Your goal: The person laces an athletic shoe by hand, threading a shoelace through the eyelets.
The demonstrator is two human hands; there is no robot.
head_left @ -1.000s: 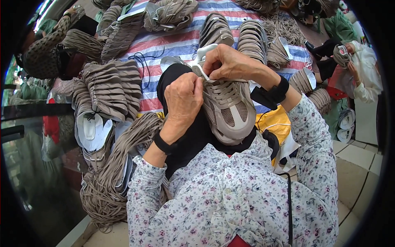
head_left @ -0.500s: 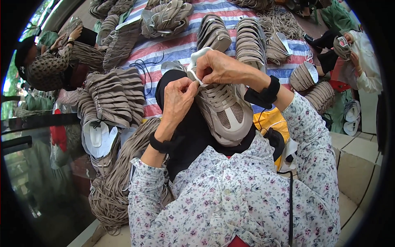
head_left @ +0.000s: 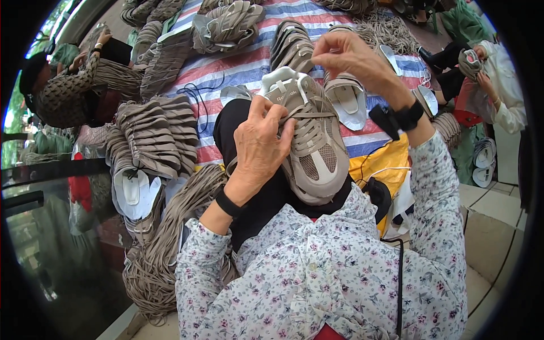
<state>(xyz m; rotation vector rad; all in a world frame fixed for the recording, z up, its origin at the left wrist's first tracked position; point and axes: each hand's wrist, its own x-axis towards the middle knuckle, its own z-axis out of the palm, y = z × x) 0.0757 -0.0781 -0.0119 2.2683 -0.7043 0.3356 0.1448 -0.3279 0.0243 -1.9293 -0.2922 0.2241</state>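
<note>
A beige-grey sneaker upper (head_left: 319, 161) rests on my lap, its toe toward me and its white-lined collar away from me. Flat beige laces (head_left: 306, 135) cross its front. My left hand (head_left: 262, 139) grips the upper's left edge beside the tongue, fingers bent and thumb near the upper lace rows. Up and to the right of the collar, my right hand (head_left: 352, 61) is raised, thumb and forefinger brought together. Whatever lies in that pinch is too small to make out. The left palm hides part of the upper's side.
A bundle of loose laces (head_left: 164, 272) lies at my left, below stacked uppers (head_left: 161, 133). More stacked uppers (head_left: 292, 45) and a lace pile (head_left: 388, 34) cover the striped sheet (head_left: 249, 65). A yellow bag (head_left: 391, 156) sits at right. Co-workers (head_left: 62, 90) sit on both sides.
My right hand has moved away from the collar, up and right. My left hand has shifted from pinching at the collar to gripping the upper's side. The tongue and top laces now show.
</note>
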